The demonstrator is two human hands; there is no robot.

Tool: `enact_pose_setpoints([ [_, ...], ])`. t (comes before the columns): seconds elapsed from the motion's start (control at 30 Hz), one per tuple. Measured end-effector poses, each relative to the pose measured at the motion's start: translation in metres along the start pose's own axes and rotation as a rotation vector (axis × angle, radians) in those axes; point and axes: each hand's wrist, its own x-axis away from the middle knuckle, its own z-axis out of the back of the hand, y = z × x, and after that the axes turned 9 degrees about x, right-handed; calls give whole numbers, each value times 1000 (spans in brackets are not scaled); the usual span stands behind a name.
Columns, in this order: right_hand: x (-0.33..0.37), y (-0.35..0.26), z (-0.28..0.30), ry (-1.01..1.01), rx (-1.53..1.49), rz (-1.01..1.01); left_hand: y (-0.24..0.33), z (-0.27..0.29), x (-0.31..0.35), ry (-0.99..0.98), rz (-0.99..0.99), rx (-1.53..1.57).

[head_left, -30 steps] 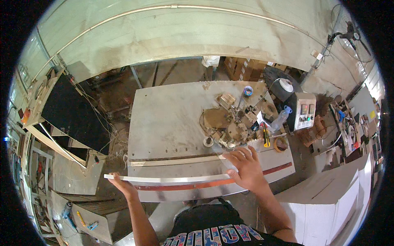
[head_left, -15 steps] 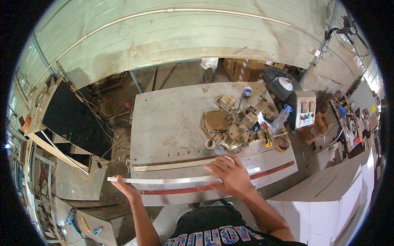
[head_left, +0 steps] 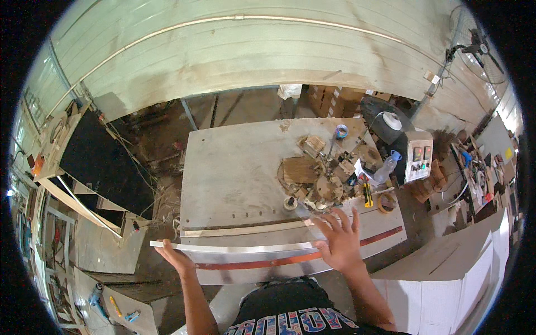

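Note:
A long, narrow white strip [head_left: 240, 248] lies crosswise above the front edge of the metal-topped table [head_left: 234, 173]. Its left end is gripped between the thumb and fingers of my left hand [head_left: 174, 258]. At the other end, my right hand [head_left: 343, 243] is open with its fingers spread, the thumb beside the strip; whether it touches is hard to tell. Behind the strip, a pale wooden rail [head_left: 245, 229] runs along the table, and a red-brown band [head_left: 290, 261] runs along its front. A dusty edge-working machine [head_left: 324, 184] stands beyond my right fingers.
Right of the machine are a yellow utility knife [head_left: 367, 194], a tape roll [head_left: 386, 202], a clear bottle [head_left: 385, 168] and a control box [head_left: 419, 158]. A large white carton [head_left: 435, 296] stands at lower right. A dark-topped cabinet [head_left: 103, 162] is at left, a blue drill [head_left: 96, 298] below it.
My right hand has moved right along the strip and its fingers have spread. The left hand still holds the left end. The whole view has shifted slightly.

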Motion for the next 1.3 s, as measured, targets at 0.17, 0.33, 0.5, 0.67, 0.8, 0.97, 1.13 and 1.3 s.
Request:
enact_pose_setpoints([
  [0.17,6,-3,13,-69,21,-77,-7,20,-6,-24,18,18],
  [0.33,-23,-60,3,-132,5,116,-6,18,-12,-129,25,20],
  [0.5,-66,-153,-31,40,-218,343,-6,-4,-7,-93,-8,54],
  [0.67,-75,-153,-29,-11,-255,334,-3,-10,-9,-106,0,78],
  [0.8,-65,-101,-15,-186,-141,225,-4,-11,-10,-58,46,51],
  [0.97,-39,-19,0,-181,-77,40,-9,-7,-12,-35,60,94],
  [1.13,42,85,-28,-172,-516,-275,-8,-1,-15,26,76,78],
  [1.3,148,110,-115,-113,-1390,-768,11,7,-20,182,260,100],
])
